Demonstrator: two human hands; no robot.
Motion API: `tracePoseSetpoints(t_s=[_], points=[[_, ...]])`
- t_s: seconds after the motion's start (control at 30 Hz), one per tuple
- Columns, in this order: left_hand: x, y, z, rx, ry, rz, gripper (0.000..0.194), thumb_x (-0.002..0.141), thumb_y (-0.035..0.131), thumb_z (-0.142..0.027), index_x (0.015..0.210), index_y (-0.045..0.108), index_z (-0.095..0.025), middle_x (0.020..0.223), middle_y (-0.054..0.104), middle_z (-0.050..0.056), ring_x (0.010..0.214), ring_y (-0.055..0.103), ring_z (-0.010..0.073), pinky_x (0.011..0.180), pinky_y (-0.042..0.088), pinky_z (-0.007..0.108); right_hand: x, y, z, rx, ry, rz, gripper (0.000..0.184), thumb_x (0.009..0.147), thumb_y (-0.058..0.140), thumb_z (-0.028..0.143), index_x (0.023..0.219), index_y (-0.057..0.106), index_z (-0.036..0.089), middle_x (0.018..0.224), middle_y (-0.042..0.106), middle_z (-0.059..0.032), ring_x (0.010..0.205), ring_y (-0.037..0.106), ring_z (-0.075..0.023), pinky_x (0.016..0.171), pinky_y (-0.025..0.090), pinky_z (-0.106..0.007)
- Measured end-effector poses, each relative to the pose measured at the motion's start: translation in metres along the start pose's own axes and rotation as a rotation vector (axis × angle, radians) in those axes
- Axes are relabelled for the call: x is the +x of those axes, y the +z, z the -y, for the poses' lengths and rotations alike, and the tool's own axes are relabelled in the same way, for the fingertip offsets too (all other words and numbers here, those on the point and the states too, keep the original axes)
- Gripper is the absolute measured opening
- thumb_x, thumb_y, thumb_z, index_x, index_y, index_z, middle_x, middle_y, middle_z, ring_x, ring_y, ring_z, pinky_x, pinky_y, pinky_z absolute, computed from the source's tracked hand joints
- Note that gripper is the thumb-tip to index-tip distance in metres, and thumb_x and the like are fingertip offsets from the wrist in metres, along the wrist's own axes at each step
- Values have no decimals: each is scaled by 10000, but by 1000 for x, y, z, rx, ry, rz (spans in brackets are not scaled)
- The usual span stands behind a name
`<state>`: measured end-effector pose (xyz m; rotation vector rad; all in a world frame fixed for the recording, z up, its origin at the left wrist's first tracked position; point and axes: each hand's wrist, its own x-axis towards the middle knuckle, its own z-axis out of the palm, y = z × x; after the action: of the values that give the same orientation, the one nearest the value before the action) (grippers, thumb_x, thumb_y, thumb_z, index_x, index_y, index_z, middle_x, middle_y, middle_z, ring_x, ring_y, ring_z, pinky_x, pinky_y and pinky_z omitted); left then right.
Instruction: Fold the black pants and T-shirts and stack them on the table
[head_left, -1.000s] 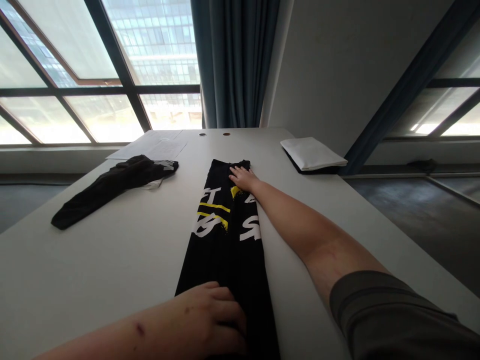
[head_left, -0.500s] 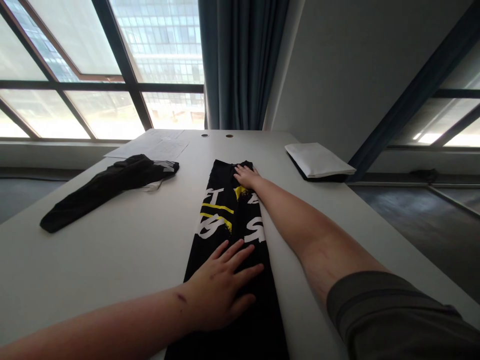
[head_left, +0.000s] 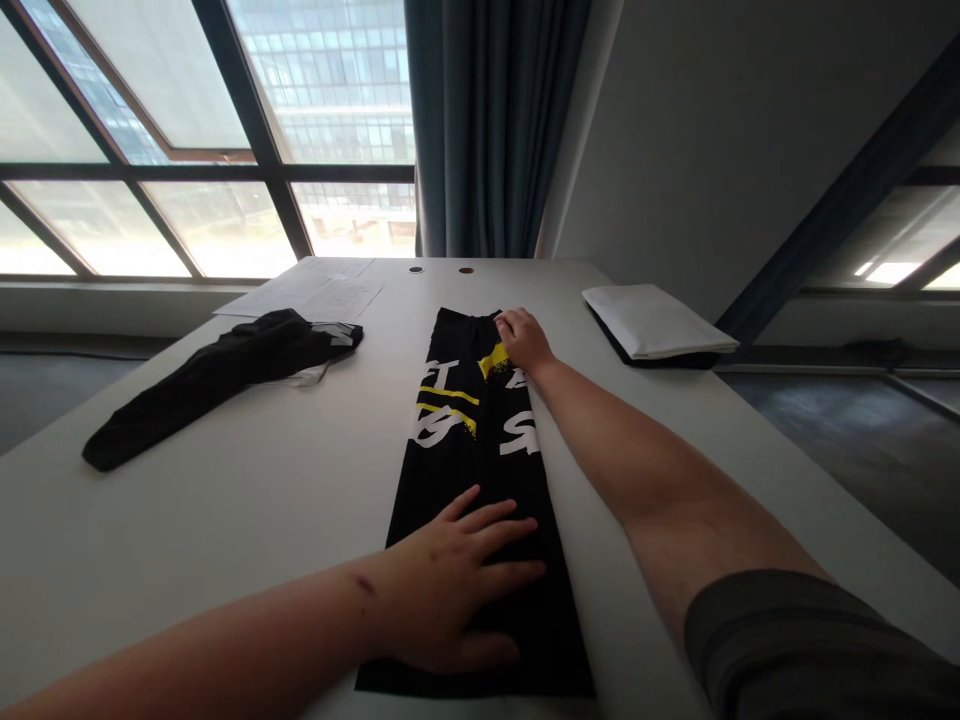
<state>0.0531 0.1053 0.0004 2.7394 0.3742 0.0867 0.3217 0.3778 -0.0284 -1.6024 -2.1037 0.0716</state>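
Head view. A printed black garment (head_left: 472, 475) is laid lengthwise on a white table (head_left: 225, 560). Its near part is covered by the left hand (head_left: 454, 580), which is held flat with fingers spread and nothing grasped. The garment's far right corner is met by the right hand (head_left: 525, 340), its fingers partly bent; whether cloth is pinched cannot be told. Left of the garment, a dark cloth item (head_left: 217, 370) is placed; right of its far end, a folded white item (head_left: 652, 318).

Daylight fills dark-framed windows (head_left: 206, 225) beside a blue curtain (head_left: 491, 130) and grey wall (head_left: 697, 130).
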Motion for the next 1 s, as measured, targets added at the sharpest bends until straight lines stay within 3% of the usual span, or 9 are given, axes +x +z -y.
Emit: tracePoseSetpoints(t_s=[0.07, 0.13, 0.2, 0.37, 0.53, 0.63, 0.7, 0.87, 1.0], points=[[-5, 5, -12, -10, 29, 38, 754, 995, 568, -640, 1628, 428, -254, 1736, 298, 164, 1607, 246, 410, 1268, 135, 737, -22, -1, 4, 2, -43, 92, 538, 1117, 301, 381, 1541, 534, 147, 1605, 514, -148, 1491, 427, -275, 1275, 260, -405], [-7, 12, -21, -2, 12, 47, 767, 1011, 538, -645, 1655, 372, -264, 1752, 229, 177, 1615, 201, 423, 1258, 123, 754, -47, 0, 12, -19, -68, 235, 594, 1090, 410, 450, 1613, 458, 173, 1687, 420, -132, 1561, 357, -301, 1295, 227, -461], [-6, 19, -28, 16, -16, 40, 742, 1031, 515, -621, 1662, 354, -265, 1753, 216, 184, 1616, 182, 432, 1252, 138, 760, -68, 1, 24, -57, -84, 344, 706, 1084, 388, 522, 1682, 328, 152, 1753, 272, -149, 1620, 232, -339, 1311, 145, -549], [-3, 27, -36, 102, -36, -5, 728, 1030, 532, -603, 1648, 386, -248, 1735, 268, 196, 1601, 233, 448, 1233, 209, 764, -89, 4, 52, -131, -80, 394, 791, 1068, 326, 592, 1724, 183, 174, 1788, 102, -102, 1648, 107, -338, 1316, 87, -582], [4, 27, -44, 260, -6, -39, 556, 1058, 532, -468, 1548, 525, -204, 1635, 476, 183, 1473, 479, 448, 1156, 418, 702, -86, -1, 64, -147, -61, 433, 747, 1077, 320, 563, 1728, 176, 225, 1792, 88, -63, 1649, 106, -329, 1318, 105, -578], [8, 27, -47, 388, 25, -74, 393, 1072, 503, -249, 1442, 607, -163, 1503, 614, 173, 1301, 647, 346, 1028, 576, 510, -94, -8, 66, -141, -88, 401, 705, 1088, 342, 526, 1712, 257, 208, 1788, 122, -101, 1643, 128, -353, 1311, 125, -596], [2, 25, -46, 441, 29, -111, 381, 1051, 525, -186, 1423, 608, -177, 1497, 615, 163, 1249, 669, 308, 907, 617, 407, -108, -15, 67, -110, -155, 377, 665, 1083, 399, 495, 1683, 348, 214, 1776, 193, -126, 1638, 142, -371, 1303, 137, -623], [-46, 14, -27, 422, -96, -229, 660, 914, 577, -46, 1519, 497, -298, 1495, 596, 131, 1179, 676, 293, 961, 575, 458, -174, -45, 62, 43, -413, 250, 537, 1014, 539, 250, 1551, 554, 256, 1648, 472, -133, 1589, 319, -322, 1292, 240, -617], [-89, -3, -9, 213, -162, -142, 833, 738, 543, 45, 1496, 506, -300, 1278, 697, 57, 1060, 693, 238, 966, 547, 403, -243, -80, 63, 150, -551, 265, 556, 937, 498, 89, 1436, 654, 276, 1465, 641, -127, 1459, 518, -262, 1282, 332, -558]])
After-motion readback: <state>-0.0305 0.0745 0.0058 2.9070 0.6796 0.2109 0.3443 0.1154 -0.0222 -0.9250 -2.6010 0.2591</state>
